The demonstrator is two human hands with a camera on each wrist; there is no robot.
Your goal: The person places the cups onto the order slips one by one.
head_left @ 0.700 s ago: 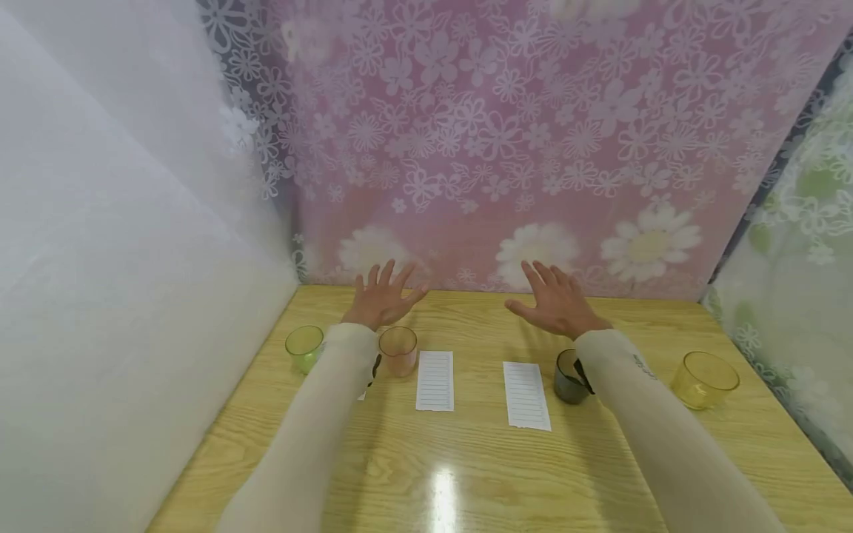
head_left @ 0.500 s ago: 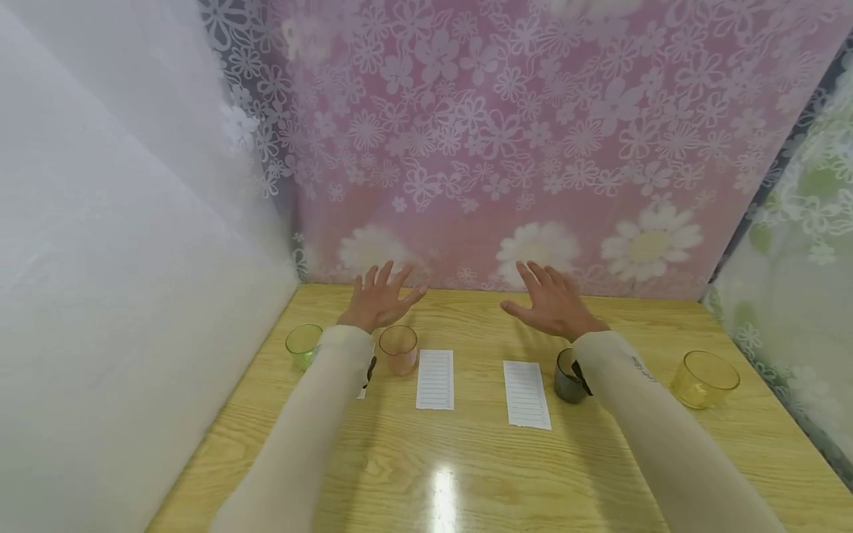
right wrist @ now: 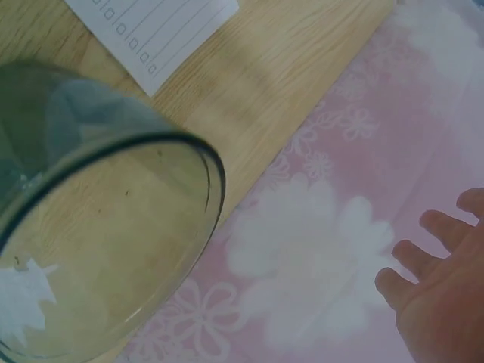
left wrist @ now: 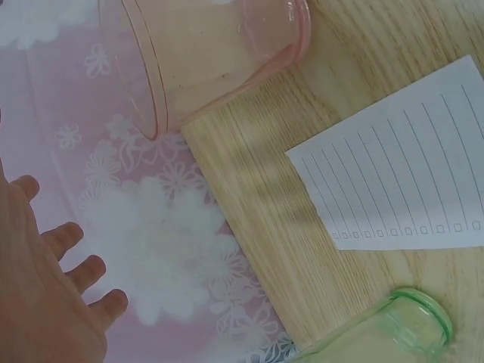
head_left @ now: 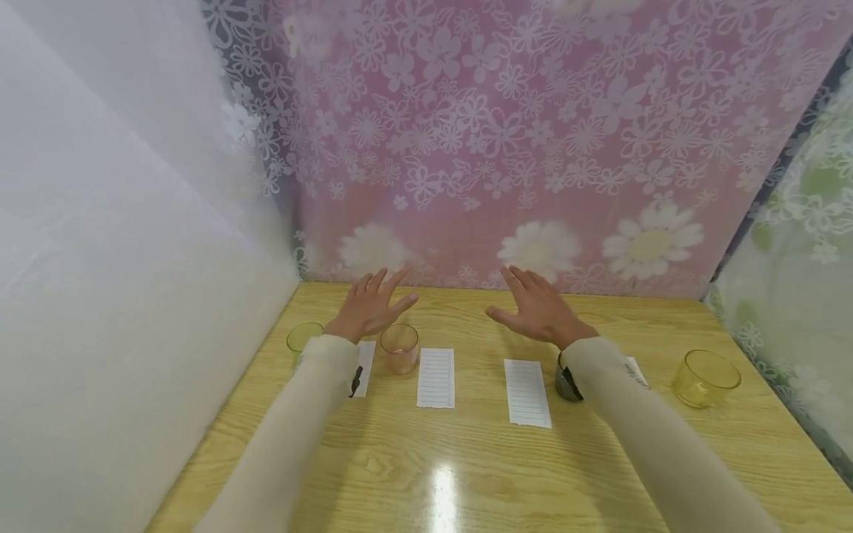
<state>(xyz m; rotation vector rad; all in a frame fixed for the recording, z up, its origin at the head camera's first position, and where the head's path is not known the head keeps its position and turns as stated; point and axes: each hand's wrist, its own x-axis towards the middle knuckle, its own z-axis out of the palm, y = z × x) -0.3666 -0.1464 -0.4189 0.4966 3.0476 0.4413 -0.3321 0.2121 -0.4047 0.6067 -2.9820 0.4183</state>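
Observation:
In the head view my left hand (head_left: 368,307) hovers above the table's far part with fingers spread, holding nothing. A pinkish clear glass cup (head_left: 400,357) stands just right of that wrist; a green one (head_left: 303,337) is partly hidden behind the sleeve. My right hand (head_left: 538,311) is likewise held up with fingers extended, nothing in it. Below its wrist a dark grey glass cup (head_left: 567,386) is half covered by the cuff. In the left wrist view the fingers (left wrist: 83,272) are apart from the pink cup. The right wrist view has the grey cup's rim large beside the hand.
Two lined paper slips (head_left: 436,379) lie between the arms; others (head_left: 365,369) show beside each sleeve. A yellow glass cup (head_left: 705,381) stands at the right of the wooden table (head_left: 533,481). A pink floral curtain (head_left: 453,237) rises behind, with a white wall (head_left: 133,259) at left.
Both hands have shifted a little to the left and slightly back toward me. More of the slip by the left sleeve shows, and one has appeared beyond the right sleeve. The cups stay put.

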